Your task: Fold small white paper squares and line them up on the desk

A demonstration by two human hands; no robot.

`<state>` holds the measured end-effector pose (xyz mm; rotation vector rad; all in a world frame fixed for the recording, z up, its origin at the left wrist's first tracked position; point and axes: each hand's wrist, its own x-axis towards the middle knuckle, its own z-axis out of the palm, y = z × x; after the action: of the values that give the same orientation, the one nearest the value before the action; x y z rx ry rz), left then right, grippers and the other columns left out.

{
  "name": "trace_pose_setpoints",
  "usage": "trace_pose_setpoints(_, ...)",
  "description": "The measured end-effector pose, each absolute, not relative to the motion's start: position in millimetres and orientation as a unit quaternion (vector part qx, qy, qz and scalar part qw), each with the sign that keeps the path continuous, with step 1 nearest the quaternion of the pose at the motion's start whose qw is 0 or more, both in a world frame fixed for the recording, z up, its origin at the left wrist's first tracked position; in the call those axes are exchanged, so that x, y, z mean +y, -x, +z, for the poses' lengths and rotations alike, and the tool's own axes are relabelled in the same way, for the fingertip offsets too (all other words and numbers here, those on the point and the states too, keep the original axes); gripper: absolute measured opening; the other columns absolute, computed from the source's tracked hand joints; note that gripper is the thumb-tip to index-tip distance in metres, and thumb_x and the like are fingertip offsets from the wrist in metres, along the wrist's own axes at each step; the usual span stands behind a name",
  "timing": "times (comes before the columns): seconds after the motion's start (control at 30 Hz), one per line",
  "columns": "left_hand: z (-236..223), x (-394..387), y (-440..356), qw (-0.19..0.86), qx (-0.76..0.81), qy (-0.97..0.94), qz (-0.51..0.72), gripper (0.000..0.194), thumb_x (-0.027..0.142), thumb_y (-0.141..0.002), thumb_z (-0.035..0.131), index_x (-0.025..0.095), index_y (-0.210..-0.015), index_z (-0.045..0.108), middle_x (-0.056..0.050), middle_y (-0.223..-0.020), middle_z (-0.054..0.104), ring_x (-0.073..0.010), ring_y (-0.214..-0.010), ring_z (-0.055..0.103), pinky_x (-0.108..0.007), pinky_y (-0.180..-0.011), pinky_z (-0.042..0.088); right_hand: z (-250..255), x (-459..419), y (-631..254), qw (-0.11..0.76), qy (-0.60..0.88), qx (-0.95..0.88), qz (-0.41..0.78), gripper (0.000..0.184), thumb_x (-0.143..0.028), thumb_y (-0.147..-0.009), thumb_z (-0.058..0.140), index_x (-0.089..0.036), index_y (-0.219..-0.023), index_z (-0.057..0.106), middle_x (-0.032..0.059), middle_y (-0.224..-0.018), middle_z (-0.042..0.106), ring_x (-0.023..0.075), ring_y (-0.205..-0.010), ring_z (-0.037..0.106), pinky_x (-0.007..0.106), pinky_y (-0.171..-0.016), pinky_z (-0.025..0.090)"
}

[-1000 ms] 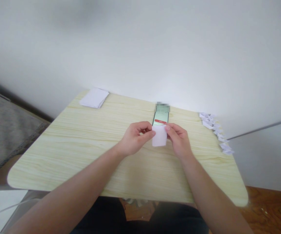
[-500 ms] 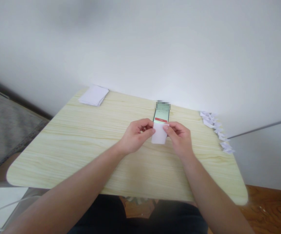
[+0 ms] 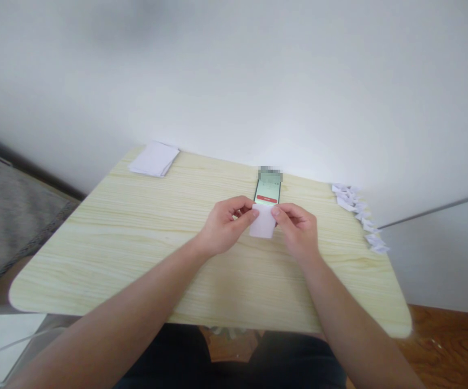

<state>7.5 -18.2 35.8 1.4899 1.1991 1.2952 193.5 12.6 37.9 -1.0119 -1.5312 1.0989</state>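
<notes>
A small white rectangle of paper (image 3: 262, 222) is held up over the middle of the table, its face toward me. My left hand (image 3: 226, 224) pinches its upper left corner between thumb and fingers. At the upper right corner, my right hand (image 3: 298, 226) grips it the same way, thumb on the near face. Just beyond the paper lies a phone (image 3: 268, 190) with a lit pale green screen and a red bar. The paper's far side and some of the fingertips are hidden.
A stack of white paper sheets (image 3: 154, 159) lies at the table's back left. Along the right edge runs a row of several folded white paper pieces (image 3: 349, 201). The pale wood-grain table (image 3: 108, 243) meets a white wall (image 3: 234, 81) behind.
Both hands hold the paper in nearly the same place. The whole view has shifted very slightly, and the paper's upper edge looks a little straighter.
</notes>
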Motion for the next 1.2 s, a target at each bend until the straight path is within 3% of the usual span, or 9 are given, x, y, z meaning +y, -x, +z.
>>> trace_pose_setpoints(0.6, 22, -4, -5, 0.528, 0.418, -0.471, 0.569, 0.024, 0.036, -0.082, 0.075, 0.014, -0.077, 0.069, -0.001, -0.074, 0.062, -0.0121, -0.069, 0.056, -0.024, -0.065, 0.046, 29, 21, -198, 0.431, 0.403, -0.659, 0.466, 0.027, -0.043, -0.091, 0.069, -0.020, -0.078, 0.075, 0.0009, -0.070, 0.071, 0.0152, -0.065, 0.062, 0.027, -0.062, 0.048)
trace_pose_setpoints(0.93, 18, -1, -5, 0.521, 0.435, -0.490, 0.547, 0.024, 0.036, -0.084, 0.074, 0.014, -0.077, 0.068, -0.001, -0.071, 0.060, -0.0113, -0.067, 0.054, -0.024, -0.063, 0.044, 25, 23, -198, 0.433, 0.438, -0.660, 0.431, 0.030, -0.046, -0.089, 0.070, -0.020, -0.074, 0.072, -0.0009, -0.066, 0.066, 0.0136, -0.060, 0.056, 0.025, -0.056, 0.042)
trace_pose_setpoints(1.2, 17, 2, -4, 0.508, 0.440, -0.465, 0.577, 0.023, 0.035, -0.082, 0.075, 0.014, -0.078, 0.067, 0.000, -0.072, 0.061, -0.0111, -0.066, 0.054, -0.024, -0.063, 0.045, 26, 23, -198, 0.401, 0.417, -0.667, 0.469, 0.031, -0.047, -0.091, 0.068, -0.019, -0.078, 0.073, 0.0006, -0.065, 0.069, 0.0145, -0.060, 0.059, 0.026, -0.057, 0.044)
